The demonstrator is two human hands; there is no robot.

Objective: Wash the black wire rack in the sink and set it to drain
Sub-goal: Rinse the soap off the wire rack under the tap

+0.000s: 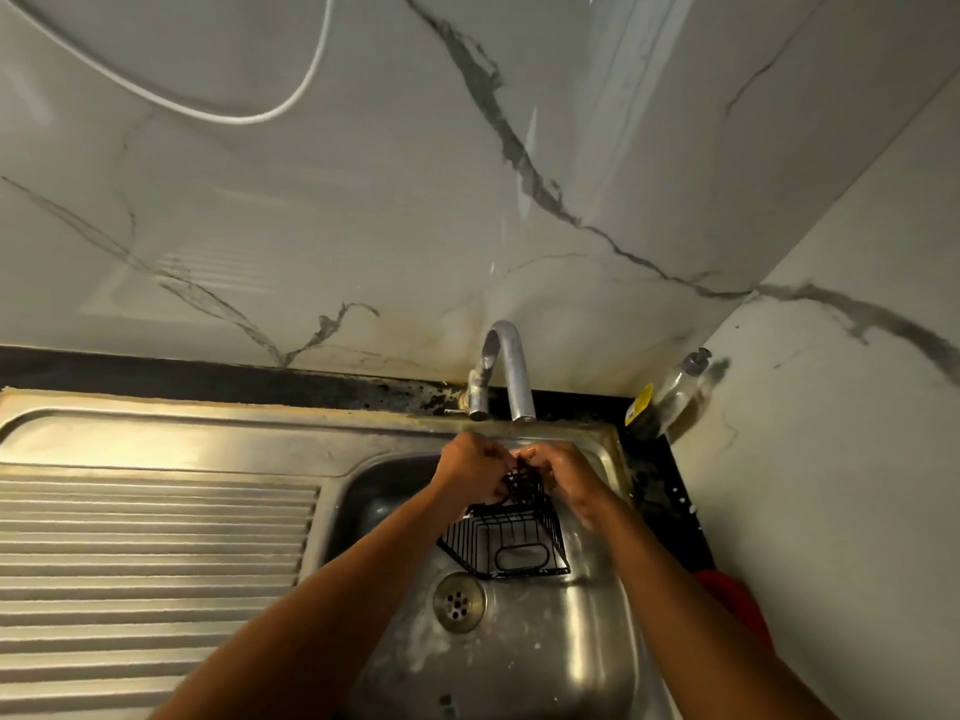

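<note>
1. I see both hands over the steel sink basin point(597, 641), just below the curved tap spout point(511, 371).
2. My left hand point(470, 472) has its fingers curled shut around the upper end of the black wire rack point(511, 543).
3. My right hand point(563, 472) grips that same upper end from the other side, fingers closed on the wires; the two hands nearly touch.
4. The rack is a small open basket, tilted, its lower end down inside the basin just behind the round drain strainer point(459, 602).
5. The ribbed draining board point(156, 563) lies to the left of the basin.
6. A clear pump bottle point(680, 392) stands in the back corner by the marble-patterned wall point(363, 200), right of the tap.
7. Something red point(737, 600) shows at the sink's right edge; I cannot tell what it is.
</note>
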